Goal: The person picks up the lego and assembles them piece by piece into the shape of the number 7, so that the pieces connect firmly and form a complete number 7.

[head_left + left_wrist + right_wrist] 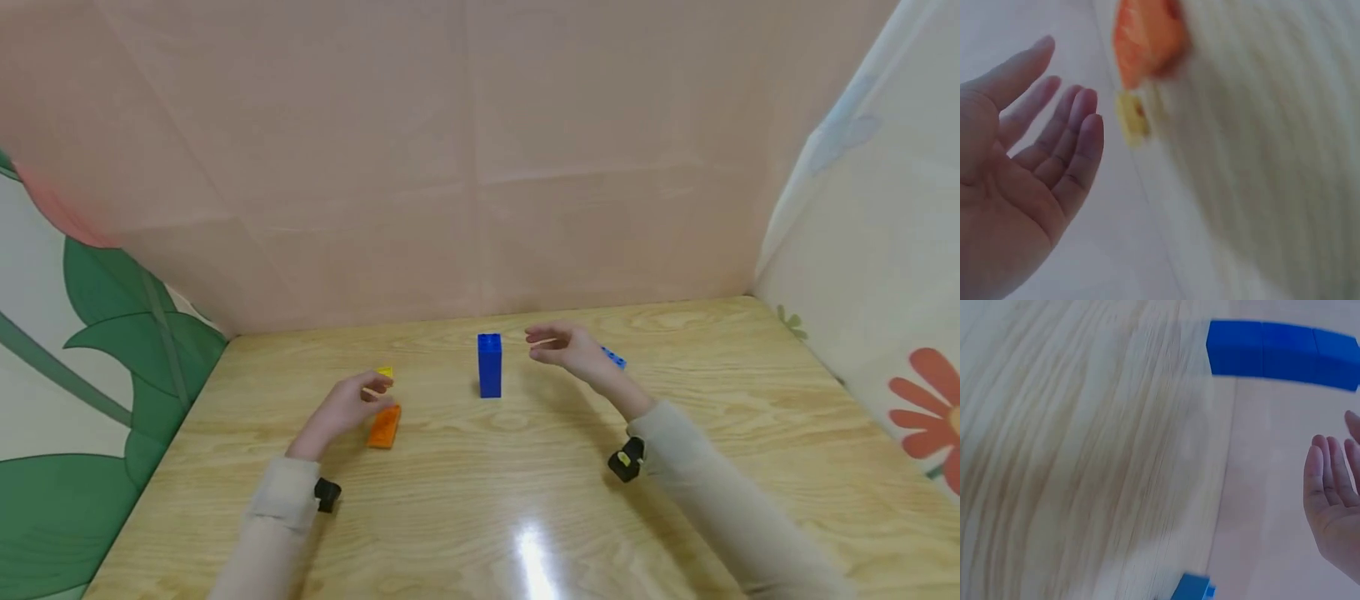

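Observation:
A dark blue tower (490, 367) of stacked toy bricks stands upright on the wooden table; seams divide its side in the right wrist view. To its right, the right hand (566, 346) hovers with fingers loosely bent and nothing between them. The left hand (351, 404) hovers to the left of the tower, its palm bare in the left wrist view. Close by that hand lie an orange brick (384, 427) and a yellow brick (386, 372), the yellow one partly covered by the fingers. Behind the right hand lies a lighter blue studded brick (614, 357), partly hidden.
The wooden table (450, 517) ends at a pinkish cloth backdrop (480, 167). Printed cloth with green leaves (120, 325) hangs on the left, and cloth with a red flower (930, 400) on the right. Small black cameras (626, 460) sit at both wrists.

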The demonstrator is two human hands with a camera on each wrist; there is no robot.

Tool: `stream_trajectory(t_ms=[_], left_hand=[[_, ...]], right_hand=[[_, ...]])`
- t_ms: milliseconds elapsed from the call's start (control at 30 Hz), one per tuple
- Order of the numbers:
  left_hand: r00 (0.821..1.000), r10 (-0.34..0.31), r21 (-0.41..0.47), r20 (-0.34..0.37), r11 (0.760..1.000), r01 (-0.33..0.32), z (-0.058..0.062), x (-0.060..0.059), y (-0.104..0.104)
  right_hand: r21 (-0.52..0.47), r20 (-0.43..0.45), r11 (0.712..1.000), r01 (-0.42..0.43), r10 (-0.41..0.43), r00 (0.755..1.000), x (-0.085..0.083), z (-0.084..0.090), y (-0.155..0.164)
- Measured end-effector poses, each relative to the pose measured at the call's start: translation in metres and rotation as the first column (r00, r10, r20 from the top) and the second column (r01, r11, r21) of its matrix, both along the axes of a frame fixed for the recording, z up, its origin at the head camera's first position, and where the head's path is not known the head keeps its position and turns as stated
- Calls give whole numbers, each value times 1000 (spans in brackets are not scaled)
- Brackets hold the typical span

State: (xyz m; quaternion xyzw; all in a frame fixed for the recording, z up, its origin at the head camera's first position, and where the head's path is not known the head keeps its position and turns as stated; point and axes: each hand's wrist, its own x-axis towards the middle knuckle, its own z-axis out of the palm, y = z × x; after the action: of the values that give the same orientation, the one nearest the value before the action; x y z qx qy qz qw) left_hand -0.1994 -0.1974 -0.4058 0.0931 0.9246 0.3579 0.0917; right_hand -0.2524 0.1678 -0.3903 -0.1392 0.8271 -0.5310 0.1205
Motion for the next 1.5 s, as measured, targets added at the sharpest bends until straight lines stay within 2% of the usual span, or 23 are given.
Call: stream_trajectory(t_ms=[167,333,533,633,733,867,967,1033,1167,1333,1500], left_hand=[[997,-20,-73,68,997,25,-11,3,-8],[992,-41,-119,115,991,55,-19,2,-5],[989,-23,-98,144,995,37,-19,0,1],[988,-9,-51,152,999,17,-19,0,2],[992,-3,-1,129,1000,3,-17,0,3],[994,13,130,109,991,-27,-12,-3,8],[993,16,263,114,964,-45,-5,-5,16],[994,16,313,108,949,-49,-2,-6,20],[993,32,370,113,926,-72,3,-8,29],[991,41,451,125,888,-94,2,-13,37],[991,54,493,120,864,-106,5,-16,47]], right_hand=[[-73,1,996,-41,41,999,3,-3,-19],[-105,1,994,-39,39,999,3,-5,-33],[-106,-19,994,-33,31,999,3,-7,-44],[-95,-38,995,-24,21,999,3,-7,-46],[-95,-33,995,-16,13,999,3,-7,-47],[-98,-32,995,-16,13,999,3,-8,-47],[-104,-29,994,-15,12,1000,3,-8,-48],[-105,-25,994,-14,12,1000,3,-7,-48],[-107,-19,994,-14,12,1000,3,-6,-48],[-88,-23,996,-20,18,1000,4,-7,-48],[-85,-34,996,-32,29,999,4,-6,-46]])
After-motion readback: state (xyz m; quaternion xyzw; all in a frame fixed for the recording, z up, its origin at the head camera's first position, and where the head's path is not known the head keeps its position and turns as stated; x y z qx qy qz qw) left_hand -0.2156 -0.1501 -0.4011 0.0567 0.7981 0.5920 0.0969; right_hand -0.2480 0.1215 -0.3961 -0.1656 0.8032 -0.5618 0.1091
